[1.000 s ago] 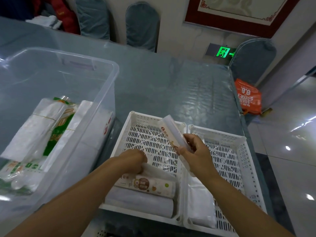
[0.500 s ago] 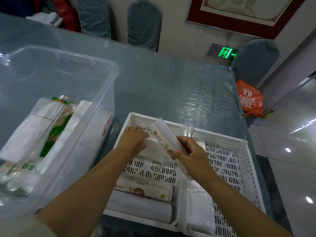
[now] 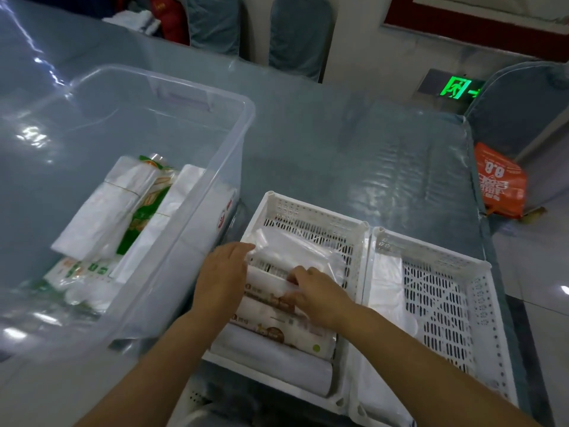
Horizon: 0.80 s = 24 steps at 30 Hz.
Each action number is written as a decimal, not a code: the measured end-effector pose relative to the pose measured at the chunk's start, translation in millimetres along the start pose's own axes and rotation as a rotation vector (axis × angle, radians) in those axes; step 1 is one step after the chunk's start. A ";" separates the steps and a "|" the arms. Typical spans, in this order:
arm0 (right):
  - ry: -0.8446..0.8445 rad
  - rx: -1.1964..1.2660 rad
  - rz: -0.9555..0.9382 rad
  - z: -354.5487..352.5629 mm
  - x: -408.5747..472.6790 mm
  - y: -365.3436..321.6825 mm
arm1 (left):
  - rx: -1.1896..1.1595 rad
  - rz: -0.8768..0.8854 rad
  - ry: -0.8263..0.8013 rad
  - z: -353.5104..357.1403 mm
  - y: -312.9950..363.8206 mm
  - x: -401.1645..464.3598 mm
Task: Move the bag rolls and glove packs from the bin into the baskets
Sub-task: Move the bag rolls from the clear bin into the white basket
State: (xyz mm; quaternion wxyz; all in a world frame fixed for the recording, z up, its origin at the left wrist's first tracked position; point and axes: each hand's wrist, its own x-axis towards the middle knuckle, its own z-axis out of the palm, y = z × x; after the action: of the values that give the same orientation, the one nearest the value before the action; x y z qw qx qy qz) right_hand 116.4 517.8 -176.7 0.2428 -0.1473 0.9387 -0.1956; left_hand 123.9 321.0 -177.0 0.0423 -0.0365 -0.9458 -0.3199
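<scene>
A clear plastic bin (image 3: 197, 180) at the left holds several white and green bag rolls and packs (image 3: 123, 217). Two white slotted baskets stand side by side in front of me. The left basket (image 3: 308, 211) holds labelled bag rolls (image 3: 277, 328), a plain white roll (image 3: 277, 365) and a clear plastic pack (image 3: 301, 251). My left hand (image 3: 221, 278) grips the left end of a roll (image 3: 268, 280) lying in that basket. My right hand (image 3: 311, 291) presses down on the same roll. The right basket (image 3: 455, 278) holds a white pack (image 3: 385, 288) along its left side.
The table (image 3: 354, 155) has a grey-blue cover under shiny clear film. Its right edge drops to a tiled floor. An orange bag (image 3: 498, 180) lies past the far right corner. Covered chairs (image 3: 298, 32) stand along the far side.
My right hand has lowered the labelled roll from above the basket down into the left basket. My left hand has come back from the basket's far end to the roll's left end.
</scene>
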 end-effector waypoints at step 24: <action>0.190 -0.303 -0.185 28.9 -19.7 11.4 | 0.486 0.401 -0.197 16.6 3.5 -20.7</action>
State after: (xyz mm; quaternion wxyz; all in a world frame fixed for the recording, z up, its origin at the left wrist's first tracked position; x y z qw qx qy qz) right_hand 145.7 526.6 -197.1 0.1091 -0.2486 0.9585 -0.0866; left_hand 143.9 333.0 -190.2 0.0203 -0.2414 -0.9680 -0.0654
